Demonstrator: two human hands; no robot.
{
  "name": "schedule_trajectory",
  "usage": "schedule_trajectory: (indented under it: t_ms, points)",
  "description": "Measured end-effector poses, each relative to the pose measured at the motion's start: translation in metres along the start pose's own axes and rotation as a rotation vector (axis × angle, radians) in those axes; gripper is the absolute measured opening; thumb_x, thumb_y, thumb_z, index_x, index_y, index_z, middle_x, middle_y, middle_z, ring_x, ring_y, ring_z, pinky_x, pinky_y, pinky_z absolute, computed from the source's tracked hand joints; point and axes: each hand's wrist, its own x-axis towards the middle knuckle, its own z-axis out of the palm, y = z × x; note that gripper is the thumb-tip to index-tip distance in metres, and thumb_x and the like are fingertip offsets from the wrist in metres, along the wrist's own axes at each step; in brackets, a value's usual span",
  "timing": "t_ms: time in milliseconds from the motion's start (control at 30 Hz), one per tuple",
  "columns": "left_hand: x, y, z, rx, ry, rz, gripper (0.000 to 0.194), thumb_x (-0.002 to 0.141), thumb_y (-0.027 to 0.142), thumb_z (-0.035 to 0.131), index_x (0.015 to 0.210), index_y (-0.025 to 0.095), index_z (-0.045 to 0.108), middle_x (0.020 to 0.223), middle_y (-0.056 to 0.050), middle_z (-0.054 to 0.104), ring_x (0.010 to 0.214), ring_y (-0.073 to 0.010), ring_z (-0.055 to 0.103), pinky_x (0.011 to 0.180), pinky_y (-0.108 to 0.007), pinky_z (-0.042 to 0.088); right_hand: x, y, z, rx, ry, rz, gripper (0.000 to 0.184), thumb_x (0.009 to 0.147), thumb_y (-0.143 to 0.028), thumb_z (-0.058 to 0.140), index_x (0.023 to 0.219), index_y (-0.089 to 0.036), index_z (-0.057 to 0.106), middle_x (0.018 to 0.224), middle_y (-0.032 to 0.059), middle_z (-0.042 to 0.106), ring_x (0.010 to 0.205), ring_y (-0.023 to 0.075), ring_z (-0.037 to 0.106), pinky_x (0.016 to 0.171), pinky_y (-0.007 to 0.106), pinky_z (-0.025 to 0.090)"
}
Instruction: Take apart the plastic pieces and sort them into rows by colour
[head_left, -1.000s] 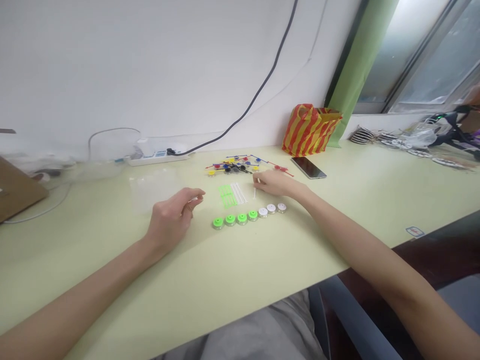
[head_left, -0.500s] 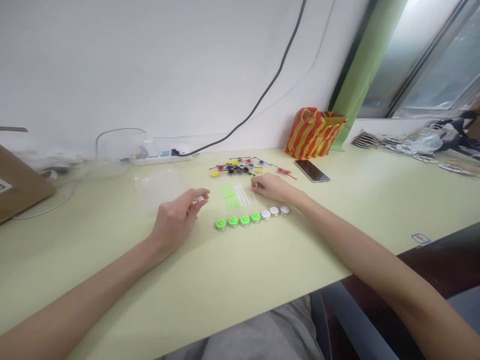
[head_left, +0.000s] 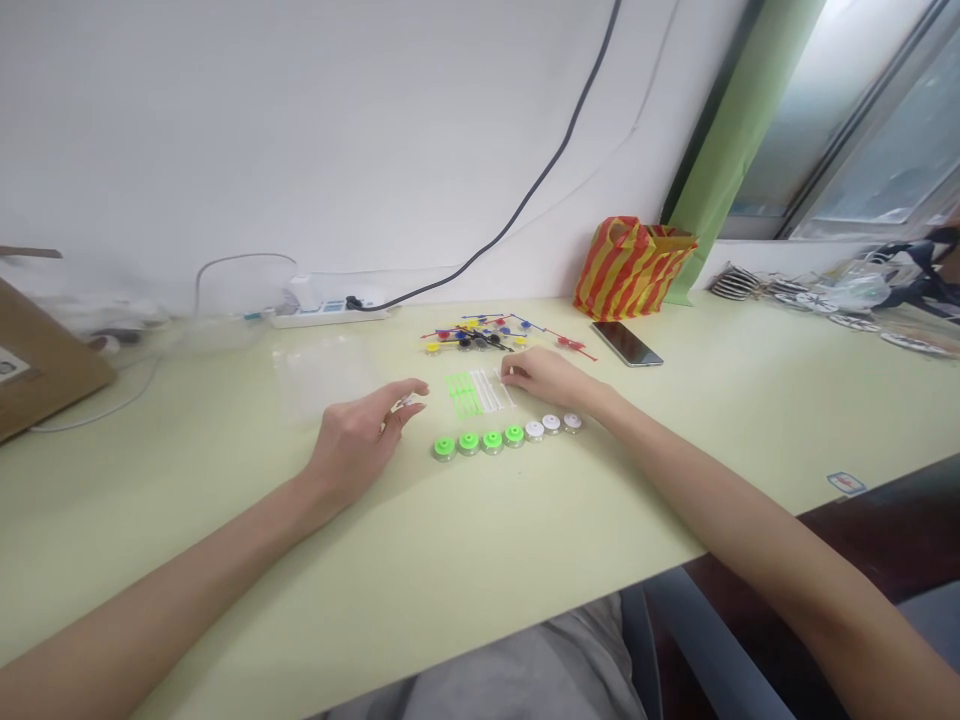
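White, thin plastic sticks lie side by side on the pale yellow-green desk, just right of a group of bright green plastic sticks. The right hand is at the far end of the rightmost white stick, thumb and forefinger close together there; whether they pinch it, I cannot tell. The left hand is just left of the green sticks, with its thumb tip and forefinger tip apart and what seems to be a small white piece within the fingers, though it is too small to make out well.

Nearer the person, four round bright green-topped pieces and three round white-topped pieces form one slightly slanting row, green on the left, white on the right. Beyond the sticks is a loose pile of small plastic parts in red, blue, yellow and black. A dark-screened phone lies flat to the right of that pile, near a red-and-yellow striped bag that stands upright by the wall.

Behind the left hand, a clear plastic sheet or bag lies flat. A white power strip is beyond it, with a thick black cable running from it up across the white wall. A brown cardboard box is at the far left.
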Motion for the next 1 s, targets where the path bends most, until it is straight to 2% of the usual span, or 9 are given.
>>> schedule_trajectory:
  t_ms: [133, 600, 1000]
  points:
    - [0.0002, 0.0001, 0.0000, -0.040, -0.018, -0.003, 0.031, 0.103, 0.045, 0.048, 0.113, 0.025, 0.069, 0.082, 0.003, 0.076, 0.054, -0.0103, 0.062, 0.061, -0.023, 0.047, 0.0010, 0.0000, 0.0016, 0.001, 0.000, -0.007, 0.011, 0.098, -0.023, 0.058, 0.093, -0.020, 0.067, 0.082, 0.0025, 0.068, 0.071, 0.0144, 0.054, 0.063, 0.026, 0.029]
    - [0.0019, 0.0006, 0.0000, 0.007, -0.027, -0.051, 0.032, 0.101, 0.047, 0.048, 0.110, 0.026, 0.070, 0.083, 0.003, 0.076, 0.054, -0.0111, 0.062, 0.063, -0.025, 0.047, 0.0069, 0.0007, 0.0066, 0.000, 0.027, -0.043, 0.011, 0.098, -0.024, 0.058, 0.092, -0.020, 0.068, 0.084, 0.0032, 0.070, 0.075, 0.0164, 0.057, 0.065, 0.026, 0.031]
    - [0.0024, 0.0023, -0.0005, 0.001, -0.029, -0.054, 0.030, 0.100, 0.048, 0.051, 0.111, 0.026, 0.069, 0.096, 0.004, 0.078, 0.058, -0.0104, 0.066, 0.065, -0.025, 0.049, 0.0063, -0.0026, 0.0026, 0.022, -0.005, -0.024, 0.012, 0.098, -0.024, 0.059, 0.095, -0.020, 0.070, 0.086, 0.0043, 0.070, 0.075, 0.0162, 0.056, 0.066, 0.027, 0.031]
